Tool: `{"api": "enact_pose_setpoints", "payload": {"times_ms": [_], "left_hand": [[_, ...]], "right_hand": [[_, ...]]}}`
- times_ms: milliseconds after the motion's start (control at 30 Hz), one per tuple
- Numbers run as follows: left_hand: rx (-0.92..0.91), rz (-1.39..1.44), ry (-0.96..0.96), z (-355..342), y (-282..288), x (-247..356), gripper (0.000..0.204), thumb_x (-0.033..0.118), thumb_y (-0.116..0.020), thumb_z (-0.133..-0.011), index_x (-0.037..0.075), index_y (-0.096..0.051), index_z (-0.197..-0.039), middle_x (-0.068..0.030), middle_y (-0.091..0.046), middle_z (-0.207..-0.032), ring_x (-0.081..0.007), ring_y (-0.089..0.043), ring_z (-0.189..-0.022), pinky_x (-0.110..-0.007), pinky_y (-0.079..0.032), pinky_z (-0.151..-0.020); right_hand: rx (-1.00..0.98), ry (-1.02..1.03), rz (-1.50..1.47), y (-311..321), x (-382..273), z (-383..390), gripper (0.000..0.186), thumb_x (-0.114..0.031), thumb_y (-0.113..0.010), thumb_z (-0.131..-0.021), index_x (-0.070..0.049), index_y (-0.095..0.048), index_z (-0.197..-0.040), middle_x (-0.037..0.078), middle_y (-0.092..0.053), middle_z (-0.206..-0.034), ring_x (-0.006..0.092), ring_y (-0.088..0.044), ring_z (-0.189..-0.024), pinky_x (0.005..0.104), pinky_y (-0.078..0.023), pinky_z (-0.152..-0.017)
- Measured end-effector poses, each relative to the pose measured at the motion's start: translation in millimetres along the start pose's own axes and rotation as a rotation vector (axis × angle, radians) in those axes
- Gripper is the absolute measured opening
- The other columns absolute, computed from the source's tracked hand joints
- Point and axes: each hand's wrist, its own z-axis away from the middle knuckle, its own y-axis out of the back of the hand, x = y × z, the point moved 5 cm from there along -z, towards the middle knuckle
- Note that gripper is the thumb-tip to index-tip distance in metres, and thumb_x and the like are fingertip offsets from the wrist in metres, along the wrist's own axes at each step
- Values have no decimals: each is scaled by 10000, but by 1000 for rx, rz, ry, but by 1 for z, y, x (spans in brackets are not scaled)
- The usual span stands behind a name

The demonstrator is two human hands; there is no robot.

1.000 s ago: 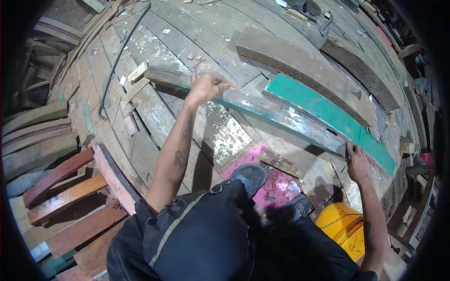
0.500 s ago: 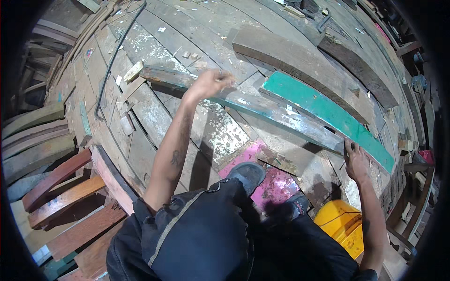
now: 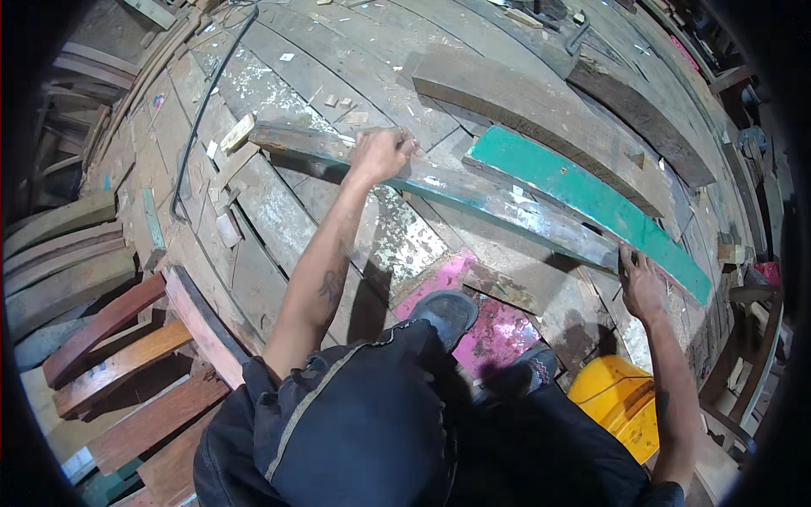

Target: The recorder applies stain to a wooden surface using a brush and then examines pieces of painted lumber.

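At the beam's far long edge, the left hand point(image 3: 382, 154) has its fingers curled in above the upper face; whether they grip anything I cannot tell. At the right end, the right hand point(image 3: 642, 287) touches the beam with bent fingers; how firmly they close is hidden. Between these 2 hands the worn, blue-grey beam point(image 3: 507, 207) lies aslant on the plank floor point(image 3: 355, 63), its left end running on past the left hand to near a pale wood scrap point(image 3: 239, 133). Beyond its right half, a green board point(image 3: 583, 198) leaves only a narrow gap, its edge just beside the right hand. Past that lie 2 curved timbers point(image 3: 524, 106). The floor beyond the left hand is more open, with small chips. Nearer the body are a pink panel point(image 3: 498, 338) and a yellow bucket point(image 3: 617, 406).
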Motion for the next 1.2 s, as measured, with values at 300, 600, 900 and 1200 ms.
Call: {"api": "enact_pose_setpoints", "payload": {"times_ms": [300, 600, 900, 1200], "left_hand": [[182, 254, -267, 9, 9, -6, 305, 283, -732, -894, 78, -755, -1118, -155, -741, -1114, -305, -725, -1000, -391, -542, -911], [-202, 369, -72, 12, -2, -10, 292, 217, -707, -902, -12, -716, -1082, -150, -740, -1045, -234, -691, -1004, -352, -523, -889], [-180, 463, -105, -3, -26, -35, 153, 154, -648, -996, 5, -648, -1027, -39, -636, -843, -112, -561, -743, -295, -486, -693], [-84, 152, -198, -8, -26, -34, 314, 312, -622, -1000, 7, -630, -1074, -228, -672, -916, -408, -639, -831, -482, -485, -782]], "right_hand": [[112, 69, 56, -8, 0, -2, 672, -71, -601, -907, -115, -378, -1539, 217, -513, -1372, 421, -533, -1236, 497, -495, -1007], [73, 51, -98, -32, 10, -7, 670, -28, -541, -891, -113, -386, -1538, 265, -451, -1467, 440, -465, -1345, 503, -424, -1097], [-15, -14, -33, -9, 0, -6, 792, -51, -581, -875, -165, -279, -1598, 248, -461, -1462, 438, -481, -1344, 503, -453, -1093], [-19, 14, 48, -14, 3, -5, 773, -159, -601, -936, -112, -231, -1613, 253, -417, -1534, 437, -439, -1396, 497, -385, -1155]]}}
